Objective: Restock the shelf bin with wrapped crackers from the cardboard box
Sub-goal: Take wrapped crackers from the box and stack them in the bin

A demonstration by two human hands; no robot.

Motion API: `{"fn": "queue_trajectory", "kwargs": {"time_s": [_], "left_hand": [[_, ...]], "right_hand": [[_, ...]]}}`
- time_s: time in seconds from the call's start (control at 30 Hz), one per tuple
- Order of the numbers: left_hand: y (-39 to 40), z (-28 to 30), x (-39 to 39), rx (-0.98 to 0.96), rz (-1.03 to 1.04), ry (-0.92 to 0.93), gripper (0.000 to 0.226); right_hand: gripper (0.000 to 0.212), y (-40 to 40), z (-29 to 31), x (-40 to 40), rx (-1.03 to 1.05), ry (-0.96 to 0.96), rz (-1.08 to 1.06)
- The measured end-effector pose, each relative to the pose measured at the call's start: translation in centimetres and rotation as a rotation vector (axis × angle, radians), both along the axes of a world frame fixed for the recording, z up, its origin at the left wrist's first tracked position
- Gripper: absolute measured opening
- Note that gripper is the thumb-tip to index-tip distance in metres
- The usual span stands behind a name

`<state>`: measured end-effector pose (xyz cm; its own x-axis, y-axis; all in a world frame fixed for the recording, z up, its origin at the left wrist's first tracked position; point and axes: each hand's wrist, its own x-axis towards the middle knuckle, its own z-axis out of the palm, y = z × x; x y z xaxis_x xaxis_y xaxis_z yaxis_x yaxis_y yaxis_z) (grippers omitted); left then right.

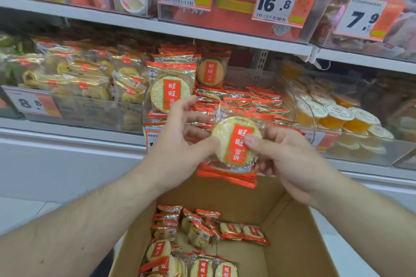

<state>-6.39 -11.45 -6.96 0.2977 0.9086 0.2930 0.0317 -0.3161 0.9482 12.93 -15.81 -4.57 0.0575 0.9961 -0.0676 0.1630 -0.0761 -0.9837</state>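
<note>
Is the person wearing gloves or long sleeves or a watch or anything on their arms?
No. The left hand and right hand are bare, with no gloves and no rings that show. Both forearms are uncovered as far as the picture reaches, so no sleeve cuffs appear, and neither wrist carries a watch or bracelet.
</note>
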Motion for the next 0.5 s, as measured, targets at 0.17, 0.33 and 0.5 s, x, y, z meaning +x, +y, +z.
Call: {"fn": "queue_trajectory", "kwargs": {"time_s": [0.17,0.33,0.5], "left_hand": [[2.1,0.1,-1.2,0.449,0.666,0.372,0.064],[3.3,-0.8,-0.9,0.248,0.772,0.532,0.093],[4.0,-1.9,-0.4,0.226,0.691,0.484,0.096]], "right_hand": [[0.009,6.5,4.3,1.1,0.333,-0.182,-0.229],[0.026,13.2,4.5,1.3,0.427,-0.473,-0.237],[0.035,17.7,3.7,0.4,0.394,-0.518,-0.2]]}}
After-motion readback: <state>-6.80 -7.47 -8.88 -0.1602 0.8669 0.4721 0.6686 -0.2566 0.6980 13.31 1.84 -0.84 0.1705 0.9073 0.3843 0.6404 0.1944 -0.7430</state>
